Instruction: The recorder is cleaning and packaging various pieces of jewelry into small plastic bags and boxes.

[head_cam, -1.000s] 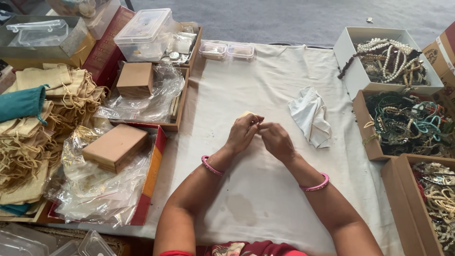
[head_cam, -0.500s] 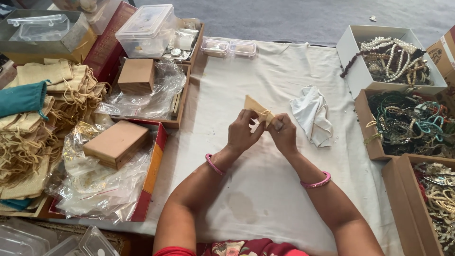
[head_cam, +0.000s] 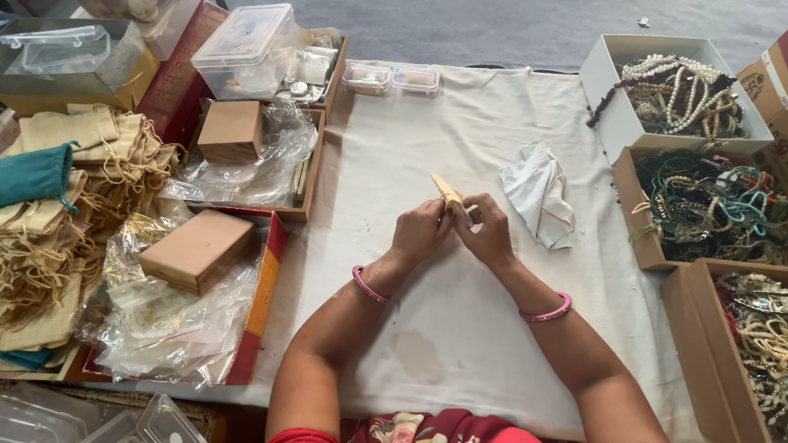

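My left hand (head_cam: 419, 231) and my right hand (head_cam: 488, 234) meet over the middle of a white cloth-covered table (head_cam: 460, 328). Together they pinch a small flat beige pouch (head_cam: 447, 190), whose pointed end sticks up and away from my fingers. Each wrist wears a pink bangle. A crumpled white cloth (head_cam: 542, 195) lies just right of my right hand.
Open boxes of beaded jewellery (head_cam: 681, 94) (head_cam: 706, 205) (head_cam: 755, 328) line the right edge. On the left are stacked beige drawstring bags (head_cam: 74, 197), a teal bag (head_cam: 33, 174), brown boxes (head_cam: 195, 250) (head_cam: 231, 131) on plastic sleeves, and clear plastic containers (head_cam: 246, 49) (head_cam: 390, 78).
Both hands have stayed together at the table's middle. The beige pouch, hidden in my fingers at first, now sticks out above them.
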